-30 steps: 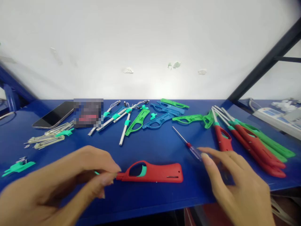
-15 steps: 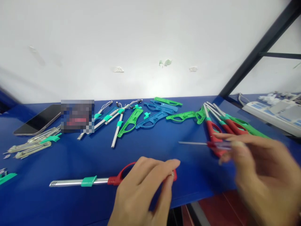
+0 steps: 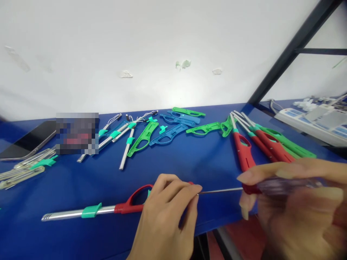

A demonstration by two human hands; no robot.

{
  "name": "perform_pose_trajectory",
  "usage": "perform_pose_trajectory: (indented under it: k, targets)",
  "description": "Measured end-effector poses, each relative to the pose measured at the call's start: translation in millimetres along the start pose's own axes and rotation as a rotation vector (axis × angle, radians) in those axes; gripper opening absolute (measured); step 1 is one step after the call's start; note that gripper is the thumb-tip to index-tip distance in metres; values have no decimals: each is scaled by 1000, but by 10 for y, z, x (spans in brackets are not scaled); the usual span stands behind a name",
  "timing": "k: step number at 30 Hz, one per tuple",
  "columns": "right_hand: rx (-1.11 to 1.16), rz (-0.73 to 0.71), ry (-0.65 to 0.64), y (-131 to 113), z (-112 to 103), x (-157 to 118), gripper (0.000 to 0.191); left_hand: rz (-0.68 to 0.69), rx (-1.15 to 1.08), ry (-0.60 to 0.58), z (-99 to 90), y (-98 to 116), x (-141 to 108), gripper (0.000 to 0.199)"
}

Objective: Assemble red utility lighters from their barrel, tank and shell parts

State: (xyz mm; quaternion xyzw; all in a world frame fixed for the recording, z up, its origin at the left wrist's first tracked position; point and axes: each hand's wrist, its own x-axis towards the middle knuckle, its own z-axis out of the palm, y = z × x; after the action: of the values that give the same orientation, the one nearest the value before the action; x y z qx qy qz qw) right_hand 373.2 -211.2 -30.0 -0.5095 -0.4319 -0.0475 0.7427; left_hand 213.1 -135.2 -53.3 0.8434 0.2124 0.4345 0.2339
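Near the table's front edge lies a red lighter (image 3: 125, 207) with a long metal tube and a teal clip, its tube pointing left. My left hand (image 3: 169, 213) is closed over its handle end, hiding most of it. A screwdriver (image 3: 273, 186) with a clear purplish handle and red collar is gripped in the fingers of my right hand (image 3: 303, 202). Its thin shaft points left, and the tip meets the fingertips of my left hand. Whatever is pinched at those fingertips is too small to make out.
Green and blue handle shells (image 3: 168, 135) and metal tubes with wires (image 3: 126, 148) lie at the back. Red-handled lighters (image 3: 244, 151) are at the right, beside a white power strip (image 3: 306, 126). A phone (image 3: 29, 139) and clear parts (image 3: 25, 173) lie left.
My right hand has brought the screwdriver down, and its tip now reaches my left fingertips. My left hand still holds the lighter. The view has shifted slightly.
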Motion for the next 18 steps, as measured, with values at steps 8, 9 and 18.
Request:
perform_pose_trajectory:
  k: [8, 9, 18]
  targets:
    - [8, -25, -5, 101, -88, 24, 19, -42, -11, 1, -16, 24, 15, 23]
    - [5, -28, -15, 93, -80, 35, 19, -44, -15, -1, -15, 24, 12, 23]
    - [-22, 63, 60, 16, 19, 34, 28, -51, -25, 3, -20, 16, 8, 22]
